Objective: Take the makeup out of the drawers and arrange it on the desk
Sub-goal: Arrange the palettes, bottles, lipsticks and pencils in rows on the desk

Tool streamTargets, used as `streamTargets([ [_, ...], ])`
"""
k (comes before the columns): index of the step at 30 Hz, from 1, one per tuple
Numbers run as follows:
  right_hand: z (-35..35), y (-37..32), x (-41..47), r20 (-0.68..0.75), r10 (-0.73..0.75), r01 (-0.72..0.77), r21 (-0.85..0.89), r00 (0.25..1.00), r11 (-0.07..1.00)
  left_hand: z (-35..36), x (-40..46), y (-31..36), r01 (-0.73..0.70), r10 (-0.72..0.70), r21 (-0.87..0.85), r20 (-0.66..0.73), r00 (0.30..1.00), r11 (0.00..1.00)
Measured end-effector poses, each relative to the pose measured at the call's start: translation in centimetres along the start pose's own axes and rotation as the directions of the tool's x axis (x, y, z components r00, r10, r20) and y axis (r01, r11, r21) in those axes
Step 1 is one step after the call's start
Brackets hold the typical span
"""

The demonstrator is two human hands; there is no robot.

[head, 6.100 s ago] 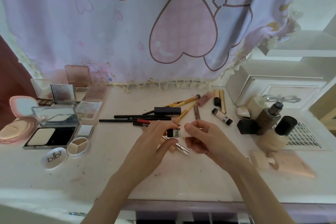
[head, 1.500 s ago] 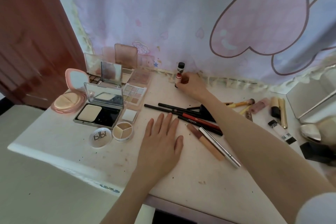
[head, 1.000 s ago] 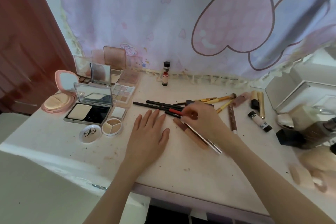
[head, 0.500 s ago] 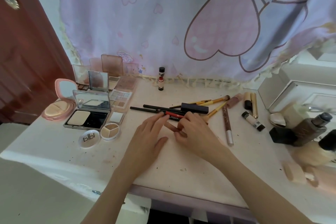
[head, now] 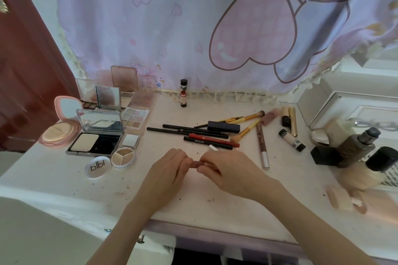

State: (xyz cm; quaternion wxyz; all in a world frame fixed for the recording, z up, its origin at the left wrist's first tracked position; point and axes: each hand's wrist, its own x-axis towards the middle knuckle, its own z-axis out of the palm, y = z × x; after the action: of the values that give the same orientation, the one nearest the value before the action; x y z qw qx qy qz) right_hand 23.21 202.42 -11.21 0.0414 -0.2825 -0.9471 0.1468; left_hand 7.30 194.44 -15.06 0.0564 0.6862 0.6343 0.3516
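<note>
My left hand [head: 167,171] and my right hand [head: 228,170] meet over the middle of the white desk [head: 215,204]. Between their fingertips they pinch a slim brown-pink lip stick [head: 195,163], mostly hidden by the fingers; its silver end [head: 213,147] pokes out behind my right hand. Just beyond lies a pile of black and red pencils [head: 202,135] with a dark flat tube [head: 224,126] and yellow-handled brushes [head: 245,129]. A small lipstick tube [head: 183,95] stands upright at the back by the curtain.
Open palettes and compacts [head: 99,133] crowd the left, with two round pots [head: 109,162] in front. A long brown lip gloss [head: 261,144], small tubes [head: 291,139], foundation bottles [head: 353,148] and sponges [head: 344,199] lie on the right. A white mirrored box [head: 344,109] stands at the right back.
Both hands have drawn back from the pencil pile toward the desk's front, and they now pinch the brown-pink stick between them. My left hand, flat on the desk a second ago, has curled.
</note>
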Motion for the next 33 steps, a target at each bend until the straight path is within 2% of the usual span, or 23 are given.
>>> streamTargets([
  [4,-0.1,-0.6,-0.2,-0.001,0.01,-0.01,-0.017,1.0,1.0,0.2,0.0,-0.1,0.066,-0.066,-0.011,0.018,0.998,0.998],
  [13,0.5,-0.6,-0.1,-0.014,-0.011,0.011,-0.053,1.0,0.999,0.3,0.0,-0.3,0.074,-0.072,-0.046,0.053,0.996,0.996],
  [21,0.7,-0.3,-0.2,0.01,-0.029,0.03,-0.112,1.0,0.993,0.5,0.0,-0.7,0.051,-0.05,0.001,0.131,0.99,0.999],
  [23,0.9,-0.2,-0.2,0.024,-0.015,0.018,-0.134,1.0,0.991,0.4,0.0,-0.4,0.006,-0.008,0.015,0.142,0.99,1.0],
  [25,1.1,-0.3,-0.4,0.032,0.02,-0.017,-0.104,0.999,0.994,0.2,0.1,-0.2,-0.034,0.032,0.014,0.138,0.99,0.999],
  [29,1.1,0.4,-0.7,0.004,0.073,-0.073,-0.007,0.997,0.997,0.2,0.0,-0.5,0.11,-0.098,-0.086,0.137,0.986,0.99],
  [33,1.0,1.5,-1.1,0.007,0.057,-0.057,-0.006,0.998,0.998,0.3,-0.3,-0.4,0.037,-0.024,-0.088,0.141,0.99,0.995],
])
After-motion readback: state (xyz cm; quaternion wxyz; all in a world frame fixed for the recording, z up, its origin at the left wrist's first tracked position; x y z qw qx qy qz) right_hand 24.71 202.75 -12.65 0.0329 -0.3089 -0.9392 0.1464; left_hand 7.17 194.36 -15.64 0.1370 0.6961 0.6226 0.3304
